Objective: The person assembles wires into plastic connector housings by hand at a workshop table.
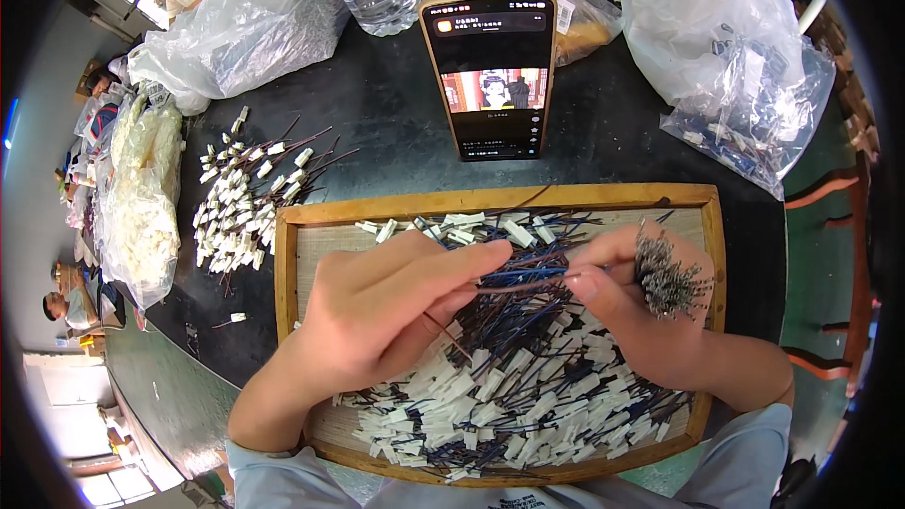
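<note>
Our left hand [382,311] pinches brown wire [514,285] over tray [286,273]; wire runs across to our right hand [632,306]. Right fingers closed on wire end, same hand gripping bundle [669,275] of bare-tipped wires. Tray heaped with wires [509,386]. Phone [492,71] propped beyond; loose pile [247,203] left of tray.

Two bare forearms, pale light-blue short sleeves at the elbows, no gloves, rings or watch.

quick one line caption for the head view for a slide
Left hand and right hand hold thin wires over a wooden tray of white-plugged leads.
</note>
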Demonstrator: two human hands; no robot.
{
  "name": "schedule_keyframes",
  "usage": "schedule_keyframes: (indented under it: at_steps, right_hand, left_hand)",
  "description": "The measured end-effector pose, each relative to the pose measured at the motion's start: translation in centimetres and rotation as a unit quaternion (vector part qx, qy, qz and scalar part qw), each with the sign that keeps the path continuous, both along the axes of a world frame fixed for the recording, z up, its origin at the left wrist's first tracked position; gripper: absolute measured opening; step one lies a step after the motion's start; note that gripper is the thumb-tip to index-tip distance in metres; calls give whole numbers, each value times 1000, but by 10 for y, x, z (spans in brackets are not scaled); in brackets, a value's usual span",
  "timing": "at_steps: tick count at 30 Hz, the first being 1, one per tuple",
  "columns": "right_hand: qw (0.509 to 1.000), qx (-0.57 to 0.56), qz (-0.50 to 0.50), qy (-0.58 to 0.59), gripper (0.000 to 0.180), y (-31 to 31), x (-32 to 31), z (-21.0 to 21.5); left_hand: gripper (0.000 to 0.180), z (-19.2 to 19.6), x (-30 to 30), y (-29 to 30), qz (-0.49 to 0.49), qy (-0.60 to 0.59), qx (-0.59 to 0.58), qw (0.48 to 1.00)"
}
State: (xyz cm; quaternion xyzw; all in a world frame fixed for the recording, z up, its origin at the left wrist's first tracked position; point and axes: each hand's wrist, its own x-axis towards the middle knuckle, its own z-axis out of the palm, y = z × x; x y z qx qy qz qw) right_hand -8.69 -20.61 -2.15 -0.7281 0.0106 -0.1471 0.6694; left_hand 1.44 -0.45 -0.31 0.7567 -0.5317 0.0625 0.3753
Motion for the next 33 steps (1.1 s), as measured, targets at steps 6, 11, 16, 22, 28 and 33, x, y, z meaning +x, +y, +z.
schedule_keyframes:
  at_steps: [6,11,16,22,28,33]
  right_hand:
    - [989,-86,85,86,16,-11,-3,17]
    - [979,-39,201,-14,26,-9,2,11]
    - [981,-129,138,-52,21,-11,-1,5]
    - [988,-102,109,-49,19,-7,0,5]
    - [995,-5,95,22,14,-2,-4,4]
    - [991,-39,125,15,14,-2,-3,7]
  left_hand:
    - [29,-3,3,7,48,324,-49,944]
    - [51,1,9,4,52,535,-100,837]
    - [54,1,4,3,21,592,-92,801]
    - [42,-1,-9,1,10,471,-95,877]
    - [19,-3,-12,2,-35,468,-127,874]
    - [20,0,-14,7,-62,573,-104,811]
